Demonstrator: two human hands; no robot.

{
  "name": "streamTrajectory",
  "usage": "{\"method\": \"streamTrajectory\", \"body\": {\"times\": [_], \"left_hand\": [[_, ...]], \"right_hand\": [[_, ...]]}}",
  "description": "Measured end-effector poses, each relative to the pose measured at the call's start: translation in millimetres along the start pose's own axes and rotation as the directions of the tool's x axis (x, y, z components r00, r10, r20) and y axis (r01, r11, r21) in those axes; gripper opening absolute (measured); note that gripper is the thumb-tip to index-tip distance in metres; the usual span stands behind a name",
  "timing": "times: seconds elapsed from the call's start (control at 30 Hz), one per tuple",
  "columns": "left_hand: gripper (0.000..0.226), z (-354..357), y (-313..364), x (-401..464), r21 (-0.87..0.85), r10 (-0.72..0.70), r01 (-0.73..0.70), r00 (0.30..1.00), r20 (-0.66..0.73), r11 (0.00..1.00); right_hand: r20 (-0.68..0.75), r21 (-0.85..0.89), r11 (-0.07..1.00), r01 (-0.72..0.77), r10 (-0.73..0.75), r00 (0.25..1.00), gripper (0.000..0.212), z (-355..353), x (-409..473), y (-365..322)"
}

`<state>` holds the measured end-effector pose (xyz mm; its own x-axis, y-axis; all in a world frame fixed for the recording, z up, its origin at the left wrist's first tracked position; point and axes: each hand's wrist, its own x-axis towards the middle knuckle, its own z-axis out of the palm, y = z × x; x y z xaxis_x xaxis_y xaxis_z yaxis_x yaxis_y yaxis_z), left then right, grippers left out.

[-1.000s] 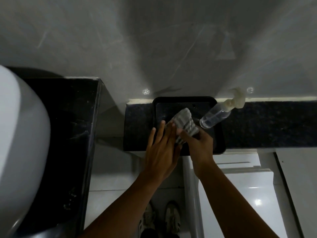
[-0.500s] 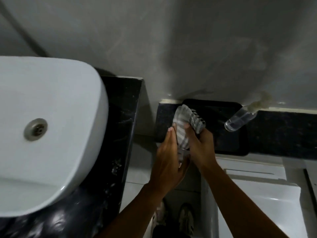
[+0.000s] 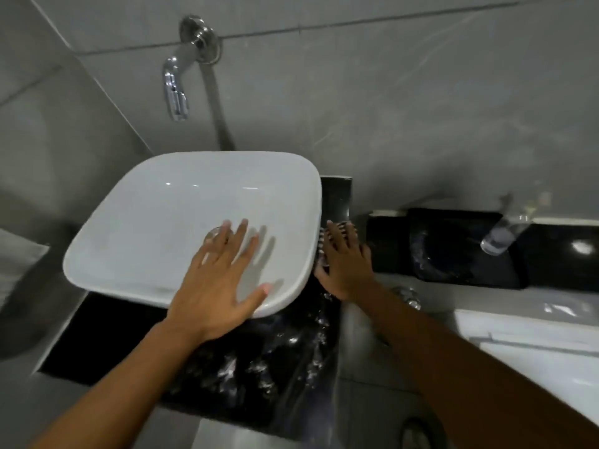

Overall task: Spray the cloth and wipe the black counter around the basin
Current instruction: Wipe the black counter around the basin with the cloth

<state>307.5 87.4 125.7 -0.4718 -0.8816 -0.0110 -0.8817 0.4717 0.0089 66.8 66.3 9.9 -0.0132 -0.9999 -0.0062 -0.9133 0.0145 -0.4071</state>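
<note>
A white basin (image 3: 168,222) sits on the black counter (image 3: 265,367). My left hand (image 3: 220,280) hovers flat over the basin's front right rim, fingers spread, holding nothing. My right hand (image 3: 345,264) presses the striped grey-and-white cloth (image 3: 321,241) onto the narrow counter strip just right of the basin; only the cloth's edge shows beside and under my fingers. The clear spray bottle (image 3: 499,234) lies tilted against the wall at the right, its base over a black tray (image 3: 460,251), apart from both hands.
A chrome tap (image 3: 175,89) sticks out of the grey tiled wall above the basin. The black tray rests on a lower dark ledge (image 3: 564,254). A white fixture (image 3: 534,345) lies below the ledge at the right.
The view swung left from the tray to the basin. My right hand carried the cloth from the tray onto the counter beside the basin. My left hand let go and moved over the basin.
</note>
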Motion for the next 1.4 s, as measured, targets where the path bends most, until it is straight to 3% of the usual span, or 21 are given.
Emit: {"method": "streamTrajectory", "body": {"times": [0.17, 0.5, 0.67, 0.8, 0.9, 1.07, 1.23, 1.4], "left_hand": [[0.084, 12.7, -7.5, 2.6, -0.017, 0.030, -0.029, 1.000, 0.011, 0.999], [0.075, 10.1, -1.8, 5.0, -0.015, 0.067, -0.066, 0.996, 0.063, 0.998], [0.073, 12.8, -1.1, 4.0, -0.008, 0.086, -0.086, 0.995, 0.045, 0.996], [0.078, 15.9, -1.7, 6.4, 0.007, 0.087, -0.087, 0.996, 0.006, 0.996], [0.081, 14.4, -1.7, 5.1, -0.006, 0.075, -0.075, 0.997, -0.010, 0.997], [0.080, 10.3, 0.6, 3.1, -0.001, 0.031, -0.031, 0.998, -0.053, 1.000], [0.079, 11.2, 2.5, 2.9, -0.011, 0.007, -0.007, 0.999, -0.042, 1.000], [0.080, 10.5, 3.1, 3.3, 0.017, 0.001, -0.001, 0.999, -0.034, 1.000]], "right_hand": [[-0.012, -0.057, 0.997, -0.059, 0.058, 0.998, 0.062, 6.5, -37.7, -24.5], [0.020, -0.179, 0.983, 0.043, -0.040, 0.999, 0.058, 39.9, -267.3, -96.0], [-0.001, -0.094, 0.995, 0.021, -0.021, 1.000, 0.069, 35.2, -251.8, -91.4], [0.031, 0.036, 0.997, -0.068, 0.067, 0.997, 0.079, 28.0, -168.1, -65.3], [-0.011, 0.025, 0.991, -0.133, 0.133, 0.991, 0.074, 14.6, -79.6, -47.2], [-0.083, -0.049, 0.993, -0.104, 0.100, 0.992, 0.055, 7.5, -5.0, -20.7], [-0.079, 0.051, 0.991, -0.120, 0.124, 0.989, 0.073, 11.9, -53.5, -34.2], [-0.092, 0.104, 0.991, -0.085, 0.095, 0.991, 0.085, 33.2, -196.7, -80.6]]}}
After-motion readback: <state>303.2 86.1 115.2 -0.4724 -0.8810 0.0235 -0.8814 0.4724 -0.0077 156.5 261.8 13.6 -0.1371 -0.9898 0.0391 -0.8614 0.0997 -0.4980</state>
